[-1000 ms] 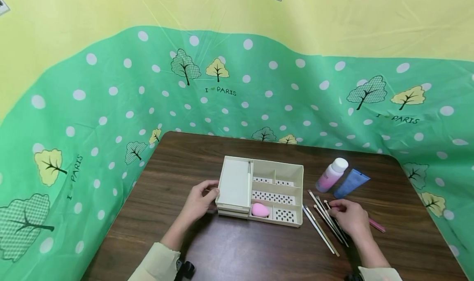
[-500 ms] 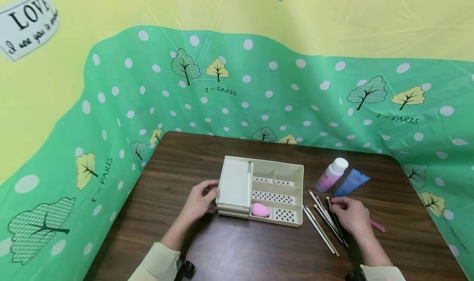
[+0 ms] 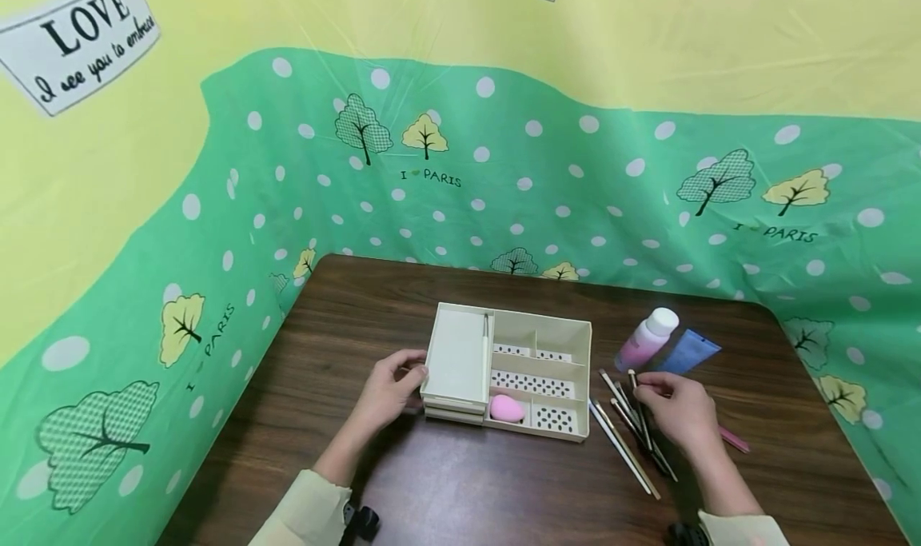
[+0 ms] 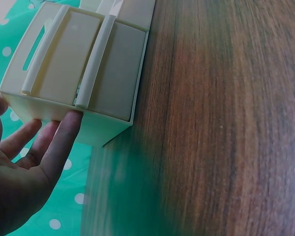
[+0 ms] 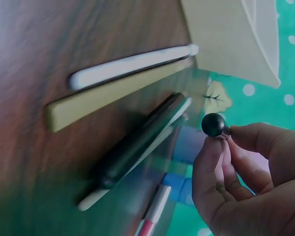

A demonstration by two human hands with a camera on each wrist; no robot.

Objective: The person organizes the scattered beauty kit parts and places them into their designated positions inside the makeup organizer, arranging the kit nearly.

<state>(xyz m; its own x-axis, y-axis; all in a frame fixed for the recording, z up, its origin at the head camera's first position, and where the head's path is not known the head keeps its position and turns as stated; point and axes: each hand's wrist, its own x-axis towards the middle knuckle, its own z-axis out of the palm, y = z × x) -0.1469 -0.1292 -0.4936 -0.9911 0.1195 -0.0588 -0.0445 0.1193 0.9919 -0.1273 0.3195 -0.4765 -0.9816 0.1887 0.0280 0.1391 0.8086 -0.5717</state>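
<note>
A cream desktop organizer (image 3: 455,354) stands mid-table, with two drawers at the front left and open compartments at the right. My left hand (image 3: 388,388) is at its left side; in the left wrist view extended fingertips (image 4: 71,120) touch the side wall near the drawer fronts (image 4: 113,69). My right hand (image 3: 679,414) pinches a black makeup brush (image 3: 640,414) between thumb and fingers, over the other makeup brushes (image 3: 622,450). The right wrist view shows that brush's rounded black end (image 5: 214,124) at the fingertips. A pink makeup sponge (image 3: 507,408) lies in the front compartment.
A thin brush (image 3: 485,354) lies in the organizer's narrow slot. Behind the right hand are a pink bottle with a white cap (image 3: 640,342) and a blue squeeze tube (image 3: 688,352). A pink stick (image 3: 734,439) lies right of that hand. A printed curtain (image 3: 432,226) hangs behind the table.
My right hand has picked the black brush out of the loose brushes and raised it, shifting slightly away from me. The left hand keeps its place at the organizer.
</note>
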